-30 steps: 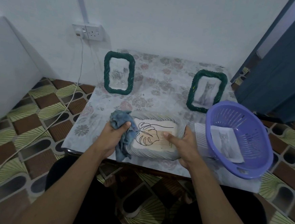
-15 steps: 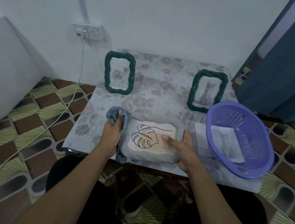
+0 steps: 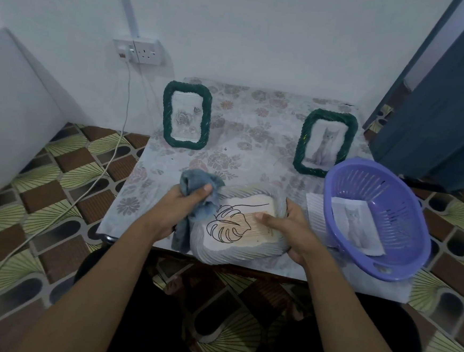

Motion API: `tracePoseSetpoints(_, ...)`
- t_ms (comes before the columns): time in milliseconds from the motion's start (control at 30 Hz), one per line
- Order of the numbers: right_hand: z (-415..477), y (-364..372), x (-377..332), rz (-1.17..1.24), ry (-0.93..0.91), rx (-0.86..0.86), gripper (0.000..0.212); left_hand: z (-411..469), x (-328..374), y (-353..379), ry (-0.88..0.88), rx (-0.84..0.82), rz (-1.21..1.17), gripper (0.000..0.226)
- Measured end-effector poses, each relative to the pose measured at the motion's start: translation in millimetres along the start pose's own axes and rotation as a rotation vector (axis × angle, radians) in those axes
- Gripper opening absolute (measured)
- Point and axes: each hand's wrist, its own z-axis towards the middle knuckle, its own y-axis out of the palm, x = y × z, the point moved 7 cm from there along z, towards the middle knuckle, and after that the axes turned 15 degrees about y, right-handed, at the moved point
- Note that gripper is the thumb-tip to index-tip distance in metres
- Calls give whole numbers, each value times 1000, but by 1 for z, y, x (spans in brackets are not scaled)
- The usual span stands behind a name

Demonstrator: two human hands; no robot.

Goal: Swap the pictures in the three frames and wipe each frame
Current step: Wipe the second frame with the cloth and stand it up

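Head view: left hand (image 3: 179, 207), grip bunched on the blue cloth (image 3: 197, 182), has climbed to the top corner of the pale frame (image 3: 235, 255); right hand (image 3: 296, 228) clasps its rim. Wiping continues.

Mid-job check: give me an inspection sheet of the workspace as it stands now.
Surface: table, floral cover.
Job's things: pale frame with leaf picture at the near edge; rose frame and cat frame upright behind; blue cloth.
Clutter: purple basket holding a cat print; paper at its left.
Hands: left hand grips the cloth against the pale frame's left end; right hand holds its right end.
Cables: white cable from wall socket across the floor.
Surroundings: white wall, blue door, patterned tiles.
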Motion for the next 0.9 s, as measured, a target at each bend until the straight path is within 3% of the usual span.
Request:
tracePoseSetpoints(100,3,-2,-8,30,52,-17,45,5,-7,-5,-24,-22,134,19)
tracePoseSetpoints(200,4,-4,-12,200,108,-27,33,7,-7,-9,-3,147,163,20)
tracePoseSetpoints(400,10,-4,-10,474,-12,106,33,-3,-29,6,-44,356,-101,16)
tracePoseSetpoints(533,9,6,0,527,-101,149,57,-10,-37,33,-106,267,-248,18)
tracePoseSetpoints(733,0,0,-7,286,-118,185,28,-13,-33,28,-113,79,-5,17)
tracePoseSetpoints(900,-4,16,-15,101,-128,100,25,-3,-21,28,-64,43,89,30)
